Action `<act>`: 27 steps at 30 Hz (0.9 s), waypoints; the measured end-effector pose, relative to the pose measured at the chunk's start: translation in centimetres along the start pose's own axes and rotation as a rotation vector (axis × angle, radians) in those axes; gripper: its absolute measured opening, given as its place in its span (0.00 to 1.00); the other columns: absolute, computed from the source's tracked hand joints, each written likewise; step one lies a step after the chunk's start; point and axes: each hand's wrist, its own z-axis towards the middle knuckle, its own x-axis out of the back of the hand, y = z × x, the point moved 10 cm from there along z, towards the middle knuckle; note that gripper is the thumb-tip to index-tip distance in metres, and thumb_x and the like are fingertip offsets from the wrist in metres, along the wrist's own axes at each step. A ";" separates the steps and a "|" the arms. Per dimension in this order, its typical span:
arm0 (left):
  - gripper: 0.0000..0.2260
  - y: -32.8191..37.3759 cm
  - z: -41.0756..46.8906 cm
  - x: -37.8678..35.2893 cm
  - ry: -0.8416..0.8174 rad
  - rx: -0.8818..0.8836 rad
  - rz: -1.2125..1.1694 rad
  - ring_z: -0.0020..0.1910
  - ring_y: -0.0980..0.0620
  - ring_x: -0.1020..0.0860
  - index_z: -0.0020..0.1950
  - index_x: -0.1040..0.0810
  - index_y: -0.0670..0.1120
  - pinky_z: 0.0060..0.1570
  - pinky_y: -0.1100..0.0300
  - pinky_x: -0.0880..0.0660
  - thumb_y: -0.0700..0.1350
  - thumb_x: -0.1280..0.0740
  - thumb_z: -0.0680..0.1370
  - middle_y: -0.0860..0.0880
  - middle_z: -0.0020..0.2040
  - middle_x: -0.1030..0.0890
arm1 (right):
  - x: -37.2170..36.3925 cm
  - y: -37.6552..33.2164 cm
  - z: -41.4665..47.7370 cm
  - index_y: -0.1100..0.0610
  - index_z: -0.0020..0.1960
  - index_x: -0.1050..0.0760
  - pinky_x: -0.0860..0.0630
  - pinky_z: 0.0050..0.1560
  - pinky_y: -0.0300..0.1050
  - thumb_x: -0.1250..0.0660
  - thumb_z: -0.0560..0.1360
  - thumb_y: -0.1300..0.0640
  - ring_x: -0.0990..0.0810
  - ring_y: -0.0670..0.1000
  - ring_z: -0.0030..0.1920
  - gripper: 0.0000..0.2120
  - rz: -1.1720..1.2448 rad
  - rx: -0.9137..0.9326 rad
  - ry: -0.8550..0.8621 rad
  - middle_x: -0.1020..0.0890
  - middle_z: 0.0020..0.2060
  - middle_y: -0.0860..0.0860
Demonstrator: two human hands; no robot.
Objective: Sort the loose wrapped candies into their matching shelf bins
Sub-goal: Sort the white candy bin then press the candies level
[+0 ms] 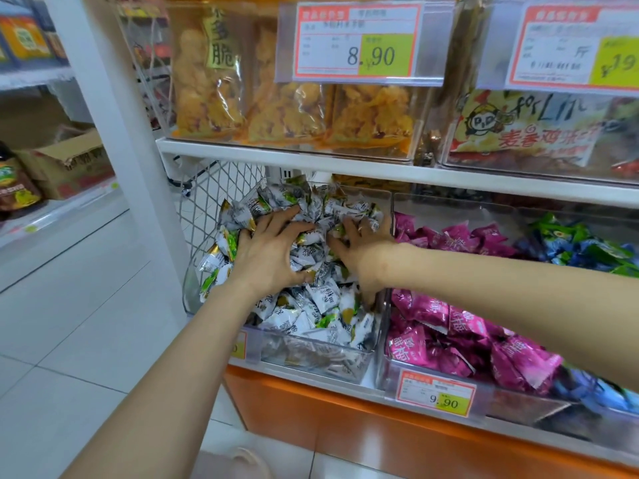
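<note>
white candies: heaped in clear bin, axes random
left hand grip: apparently clutches some
right hand grip: splayed on heap

Yellow snack bags on upper shelf behind 8.90 price tag; cardboard box far left; white tile floor.

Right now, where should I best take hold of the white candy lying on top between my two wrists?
I would pinch the white candy across its puffed middle, coming down from above. It lies face up on the heap, and its neighbours crowd its edges, so only the top is free.
</note>
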 end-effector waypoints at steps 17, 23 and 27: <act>0.36 0.1 0.3 -0.3 -0.006 0.005 -0.008 0.74 0.52 0.49 0.72 0.37 0.58 0.67 0.41 0.44 0.56 0.26 0.67 0.55 0.76 0.47 | -2.1 -2.5 -1.0 0.49 0.72 0.75 0.52 0.69 0.71 0.29 0.67 0.39 0.55 0.71 0.73 0.59 0.009 0.083 -0.013 0.69 0.71 0.66; 0.37 0.2 0.1 -0.3 -0.019 0.007 -0.005 0.74 0.50 0.49 0.72 0.38 0.57 0.67 0.41 0.43 0.57 0.26 0.66 0.54 0.76 0.47 | -0.1 -2.3 -0.7 0.51 0.76 0.61 0.23 0.47 0.50 0.25 0.65 0.42 0.23 0.57 0.51 0.55 0.056 0.124 0.108 0.28 0.64 0.58; 0.40 0.2 -0.1 -0.3 -0.025 0.003 0.018 0.74 0.50 0.48 0.74 0.41 0.56 0.66 0.42 0.42 0.57 0.26 0.66 0.54 0.76 0.47 | 1.0 -1.2 0.3 0.49 0.77 0.56 0.31 0.43 0.42 0.25 0.68 0.53 0.25 0.54 0.52 0.50 0.325 0.153 0.163 0.29 0.66 0.55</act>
